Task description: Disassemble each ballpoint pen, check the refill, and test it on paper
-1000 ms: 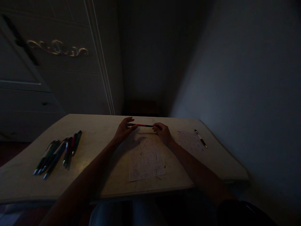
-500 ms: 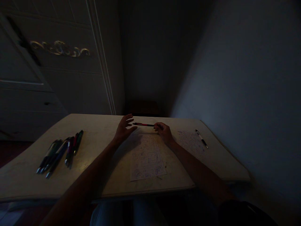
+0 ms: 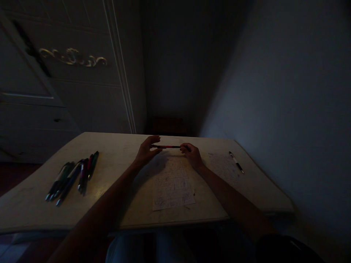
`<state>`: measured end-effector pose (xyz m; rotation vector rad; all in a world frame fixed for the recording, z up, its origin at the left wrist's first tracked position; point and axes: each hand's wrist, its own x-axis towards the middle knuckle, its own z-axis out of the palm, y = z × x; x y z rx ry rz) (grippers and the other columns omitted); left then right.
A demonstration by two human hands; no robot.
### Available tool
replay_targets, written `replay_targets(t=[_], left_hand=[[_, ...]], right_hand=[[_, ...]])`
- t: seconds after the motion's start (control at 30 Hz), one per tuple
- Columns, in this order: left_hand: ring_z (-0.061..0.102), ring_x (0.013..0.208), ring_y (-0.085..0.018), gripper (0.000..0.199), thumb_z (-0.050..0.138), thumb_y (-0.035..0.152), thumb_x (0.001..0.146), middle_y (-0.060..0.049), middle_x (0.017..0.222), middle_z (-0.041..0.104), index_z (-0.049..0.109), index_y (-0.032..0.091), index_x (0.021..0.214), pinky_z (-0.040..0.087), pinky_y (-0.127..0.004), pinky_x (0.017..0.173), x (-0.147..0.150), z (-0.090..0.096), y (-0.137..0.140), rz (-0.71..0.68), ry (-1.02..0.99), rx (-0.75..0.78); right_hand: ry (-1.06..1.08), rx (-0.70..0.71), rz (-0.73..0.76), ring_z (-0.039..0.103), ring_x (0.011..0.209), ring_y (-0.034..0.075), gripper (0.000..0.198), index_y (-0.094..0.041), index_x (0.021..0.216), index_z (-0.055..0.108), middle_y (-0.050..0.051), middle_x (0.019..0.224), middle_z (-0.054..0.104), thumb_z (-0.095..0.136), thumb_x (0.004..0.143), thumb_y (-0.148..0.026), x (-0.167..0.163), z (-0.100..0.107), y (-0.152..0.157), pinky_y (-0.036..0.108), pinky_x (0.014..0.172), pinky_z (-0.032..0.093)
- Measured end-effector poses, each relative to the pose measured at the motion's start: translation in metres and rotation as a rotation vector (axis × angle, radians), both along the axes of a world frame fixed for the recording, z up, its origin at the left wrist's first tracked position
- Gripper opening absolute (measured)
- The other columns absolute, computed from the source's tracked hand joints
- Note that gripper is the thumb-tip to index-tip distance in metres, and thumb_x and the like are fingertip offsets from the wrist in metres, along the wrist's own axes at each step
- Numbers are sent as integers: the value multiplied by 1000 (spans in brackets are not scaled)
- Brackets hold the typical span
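A slim pen [image 3: 170,147], dark with red on its barrel, is held level above the far part of the table. My right hand [image 3: 190,153] pinches its right end between thumb and fingers. Around the pen's left end, my left hand [image 3: 146,150] is open, thumb and fingers apart; whether it touches the pen is hard to see in this dim light. Below the hands lies a sheet of paper [image 3: 173,186] covered in scribbles.
Several pens [image 3: 67,180] lie in a loose group on the left of the table [image 3: 131,215]. To the right are a second scribbled sheet [image 3: 223,166] and a white-and-black pen [image 3: 236,162]. A wall [image 3: 287,109] borders the right side; a cabinet [image 3: 90,98] stands behind left.
My left hand has closed in a little, so the pen's left end now sits between its thumb and fingers. My right hand keeps its pinch. The view has shifted slightly.
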<state>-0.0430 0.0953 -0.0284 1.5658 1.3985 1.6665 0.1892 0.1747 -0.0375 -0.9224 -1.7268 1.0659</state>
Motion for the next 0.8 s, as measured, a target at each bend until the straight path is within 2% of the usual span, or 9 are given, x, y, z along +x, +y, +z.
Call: replay_targets(t=[0.1,0.17,0.27,0.37,0.47,0.53,0.67,0.73,0.8], left_hand=[[63,114,-29,78,87,47,54,-15,129,62,57,21,121,55,-38,84,2,1,0,59,-3,-38],[68,99,-27,72,81,58,60,-14,113,69,60,18,116,55,-35,76,3,2,-2,88,0,-121],[66,69,-20,63,58,73,76,-9,78,71,67,14,94,51,-30,62,4,4,-4,17,-11,-242],[61,58,-17,56,56,70,80,-6,66,68,68,15,78,49,-29,58,4,5,-5,-44,18,-223],[65,69,-19,36,72,52,73,-6,76,71,70,17,81,53,-32,68,3,4,-4,-47,57,-107],[68,86,-23,34,78,42,68,-9,93,73,70,18,91,55,-36,78,2,3,-3,-50,35,-37],[64,108,-28,66,86,39,57,-14,123,65,63,21,116,56,-38,81,3,2,-2,-25,-44,10],[66,102,-27,67,84,46,61,-14,118,67,61,20,118,55,-36,77,5,2,-3,17,-7,-44],[67,92,-24,53,73,56,73,-12,103,71,65,18,110,52,-34,74,6,2,-3,59,70,-98]], right_hand=[[6,9,-3,60,69,17,27,-19,90,67,4,78,67,61,76,-42,0,0,0,27,60,49],[9,25,-2,60,68,17,27,-19,89,67,4,79,67,61,77,-42,0,0,0,27,61,50],[19,59,11,60,67,16,26,-18,87,67,3,78,67,62,78,-42,-1,1,0,28,65,50],[30,79,16,60,66,16,25,-18,87,67,3,76,67,62,77,-42,-1,2,-1,29,67,50],[34,81,15,60,66,17,24,-19,86,67,2,75,66,61,77,-40,-1,2,-2,29,67,49],[35,80,16,59,66,16,23,-19,85,67,2,74,65,61,77,-39,-2,1,-1,29,66,49],[33,88,-10,58,65,16,23,-19,85,66,2,75,65,59,77,-39,-2,-1,0,29,65,48],[32,99,-28,58,66,16,25,-19,85,66,3,76,66,58,78,-41,-2,-1,1,29,65,48],[34,111,-32,59,66,17,24,-19,85,66,3,75,66,58,78,-41,-1,0,1,29,66,48]])
